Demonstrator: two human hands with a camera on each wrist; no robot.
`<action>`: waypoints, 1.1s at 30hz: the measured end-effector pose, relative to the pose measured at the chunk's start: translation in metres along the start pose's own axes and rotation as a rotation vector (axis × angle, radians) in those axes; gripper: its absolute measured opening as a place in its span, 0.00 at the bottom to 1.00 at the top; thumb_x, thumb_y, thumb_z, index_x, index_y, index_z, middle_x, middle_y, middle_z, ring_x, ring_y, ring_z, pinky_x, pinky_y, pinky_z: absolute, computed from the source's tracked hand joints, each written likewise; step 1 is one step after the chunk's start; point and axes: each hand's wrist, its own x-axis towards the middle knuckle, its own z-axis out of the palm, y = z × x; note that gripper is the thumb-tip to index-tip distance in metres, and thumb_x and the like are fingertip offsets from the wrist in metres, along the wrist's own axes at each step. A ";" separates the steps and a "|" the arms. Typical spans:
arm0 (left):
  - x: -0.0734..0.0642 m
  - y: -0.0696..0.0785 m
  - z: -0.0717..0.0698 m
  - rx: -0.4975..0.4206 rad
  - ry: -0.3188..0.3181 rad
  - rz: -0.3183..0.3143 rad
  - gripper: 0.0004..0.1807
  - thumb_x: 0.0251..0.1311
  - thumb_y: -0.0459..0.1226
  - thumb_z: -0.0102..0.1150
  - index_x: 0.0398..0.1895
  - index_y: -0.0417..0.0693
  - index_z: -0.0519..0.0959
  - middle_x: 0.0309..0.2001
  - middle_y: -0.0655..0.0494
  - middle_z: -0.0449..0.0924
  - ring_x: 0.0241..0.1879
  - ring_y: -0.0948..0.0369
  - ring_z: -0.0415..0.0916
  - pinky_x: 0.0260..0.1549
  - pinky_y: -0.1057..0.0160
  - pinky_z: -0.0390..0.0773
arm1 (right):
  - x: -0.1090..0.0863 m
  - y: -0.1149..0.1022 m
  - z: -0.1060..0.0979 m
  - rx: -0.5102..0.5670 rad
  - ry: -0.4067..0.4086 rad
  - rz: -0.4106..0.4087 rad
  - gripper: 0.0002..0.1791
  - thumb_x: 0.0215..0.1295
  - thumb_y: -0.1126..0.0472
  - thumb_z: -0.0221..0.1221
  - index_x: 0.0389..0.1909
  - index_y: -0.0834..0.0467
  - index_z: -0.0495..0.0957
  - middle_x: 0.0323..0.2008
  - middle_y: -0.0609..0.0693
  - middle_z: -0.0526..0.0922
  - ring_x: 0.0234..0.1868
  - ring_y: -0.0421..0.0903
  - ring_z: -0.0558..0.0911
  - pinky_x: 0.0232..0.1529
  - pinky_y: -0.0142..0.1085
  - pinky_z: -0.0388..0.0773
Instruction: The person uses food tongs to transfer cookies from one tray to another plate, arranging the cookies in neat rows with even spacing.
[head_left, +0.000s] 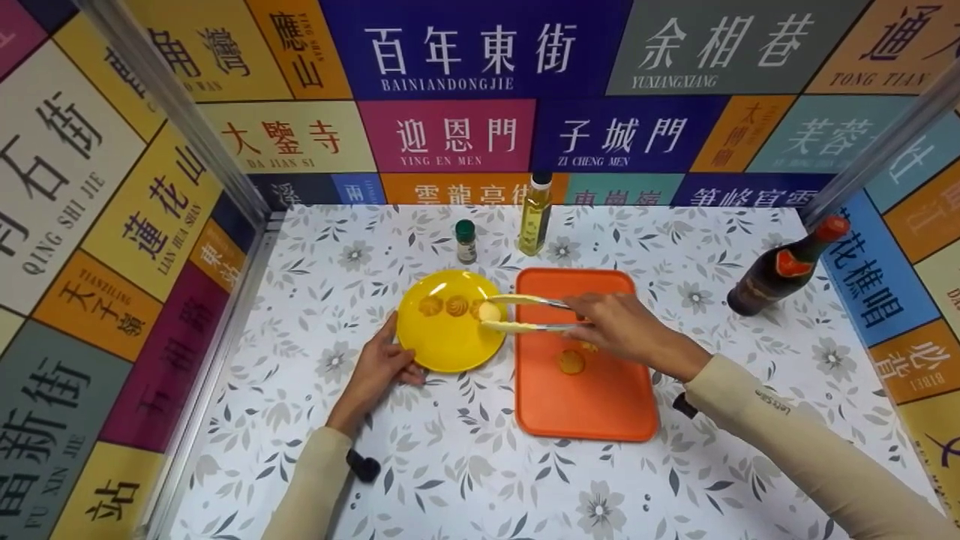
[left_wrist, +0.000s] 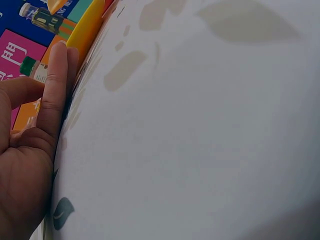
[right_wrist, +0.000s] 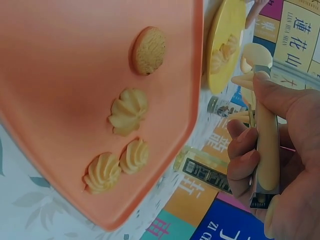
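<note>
My right hand (head_left: 619, 330) grips a pair of tongs (right_wrist: 268, 145) with cream handles and metal parts. Their tips reach over the right side of a yellow plate (head_left: 450, 349), and a pale rounded piece (head_left: 490, 312) shows between them. Swirled cookies (head_left: 457, 305) lie in a row on the plate. At its lower left rim is my left hand (head_left: 382, 358), its fingers extended along the edge in the left wrist view. Below the tongs, an orange tray (head_left: 585, 409) carries a round cookie (right_wrist: 149, 51) and several swirled cookies (right_wrist: 128, 111); the right hand partly hides them in the head view.
Behind the plate stand a small green-capped jar (head_left: 466, 241) and an oil bottle (head_left: 534, 217) with a dark cap. A dark red-topped bottle (head_left: 784, 270) is at the right. Printed panels (head_left: 450, 135) border the patterned tabletop (head_left: 450, 465).
</note>
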 end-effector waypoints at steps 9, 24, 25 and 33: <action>0.000 -0.002 0.001 -0.022 -0.012 -0.004 0.48 0.78 0.26 0.59 0.93 0.51 0.45 0.35 0.31 0.87 0.28 0.47 0.90 0.34 0.51 0.95 | 0.005 -0.004 0.003 0.001 0.014 -0.038 0.24 0.74 0.50 0.73 0.64 0.57 0.85 0.34 0.47 0.85 0.26 0.39 0.78 0.24 0.33 0.78; 0.001 -0.001 -0.001 -0.008 -0.007 -0.020 0.48 0.78 0.27 0.59 0.93 0.53 0.45 0.36 0.32 0.88 0.29 0.47 0.90 0.34 0.50 0.95 | 0.022 -0.014 0.011 0.026 -0.026 -0.048 0.28 0.74 0.51 0.73 0.69 0.58 0.83 0.34 0.48 0.83 0.25 0.40 0.76 0.24 0.33 0.76; 0.001 -0.001 -0.001 -0.007 -0.004 -0.024 0.48 0.78 0.27 0.59 0.93 0.54 0.45 0.36 0.32 0.88 0.29 0.47 0.90 0.34 0.50 0.95 | 0.023 -0.015 0.011 0.027 -0.028 -0.052 0.28 0.74 0.51 0.73 0.69 0.58 0.83 0.34 0.48 0.83 0.25 0.40 0.76 0.24 0.33 0.76; 0.001 0.000 0.000 -0.004 0.007 -0.030 0.48 0.78 0.27 0.59 0.93 0.55 0.46 0.36 0.31 0.87 0.29 0.46 0.90 0.34 0.49 0.95 | 0.033 -0.020 0.015 0.008 -0.081 -0.040 0.26 0.75 0.47 0.71 0.67 0.56 0.84 0.34 0.45 0.81 0.26 0.41 0.75 0.26 0.33 0.76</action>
